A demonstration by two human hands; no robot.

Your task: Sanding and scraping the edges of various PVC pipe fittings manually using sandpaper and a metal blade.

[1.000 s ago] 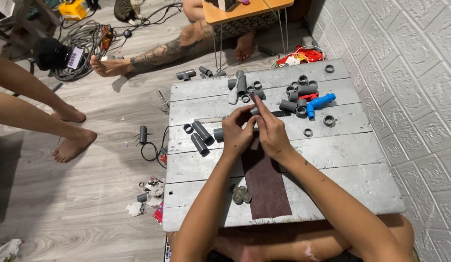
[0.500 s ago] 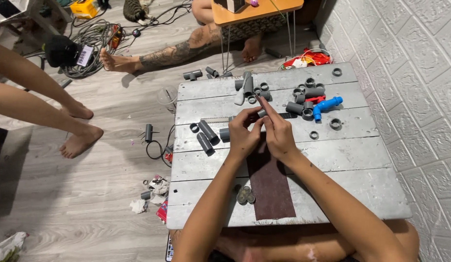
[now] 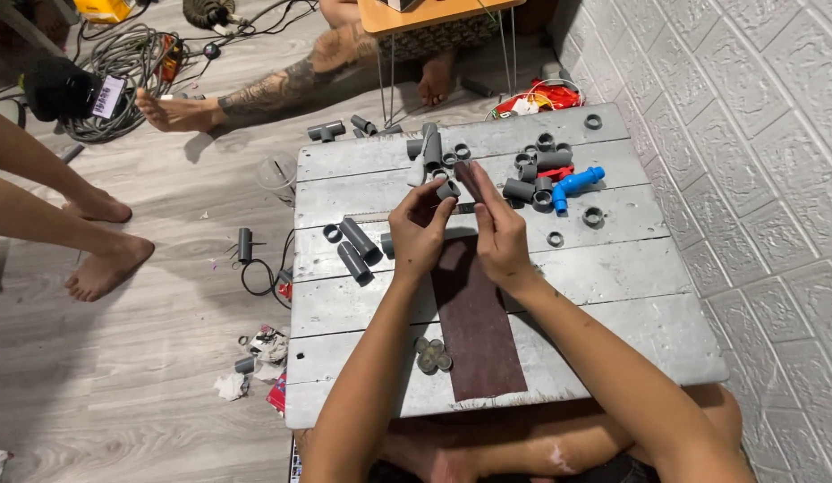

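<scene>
My left hand (image 3: 420,231) pinches a small grey pipe fitting (image 3: 447,190) above the middle of the grey plank table (image 3: 613,295). My right hand (image 3: 498,231) is pressed close beside it, fingers stretched along the lifted far end of a dark brown sandpaper strip (image 3: 474,331). The raised end of the strip rests against the fitting. The rest of the strip lies flat on the table, running toward me.
Two grey pipe pieces (image 3: 355,249) and a ring (image 3: 332,233) lie left of my hands. A pile of grey fittings (image 3: 534,165) and a blue tap (image 3: 577,182) sit at the far right. Other people's bare legs (image 3: 94,233) and cables (image 3: 121,54) are on the floor at left.
Both hands stay together over the strip, working the fitting against it. The view has drifted slightly; nothing on the table has moved.
</scene>
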